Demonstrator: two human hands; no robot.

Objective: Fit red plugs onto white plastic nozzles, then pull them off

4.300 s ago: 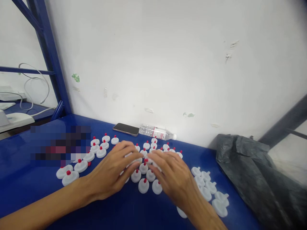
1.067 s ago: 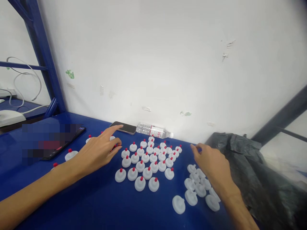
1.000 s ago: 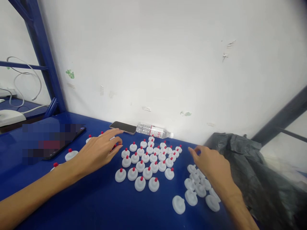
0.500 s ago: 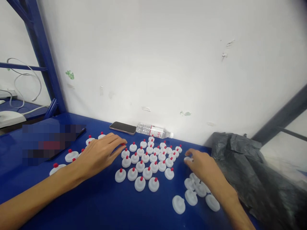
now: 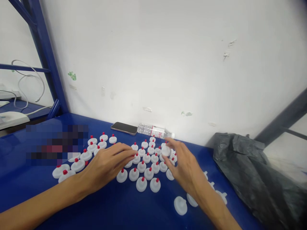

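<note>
My right hand (image 5: pixel 185 159) pinches a plain white nozzle lid (image 5: pixel 166 151) between thumb and fingers, above the back right of the middle group. My left hand (image 5: pixel 110 164) hovers at that group's left side, fingers bent and tips together. A red cap showed at those tips earlier; now the fingers hide it. White nozzle lids with red tips (image 5: pixel 148 173) stand in a cluster between my hands. More red-tipped lids (image 5: pixel 78 164) stand left of my left hand, partly behind it. Plain white lids without red (image 5: pixel 180 205) lie around my right forearm, some hidden by it.
A phone (image 5: pixel 124 127) and a clear water bottle (image 5: pixel 152 130) lie along the wall on the blue table (image 5: pixel 115 207). A dark plastic bag (image 5: pixel 242 163) is heaped at the right. Blue frame posts (image 5: pixel 46 57) rise at the left; a blurred-out patch covers items there.
My right hand has moved left with a plain white lid, from the plain lids to the red-tipped cluster. My left hand has shifted slightly right and down.
</note>
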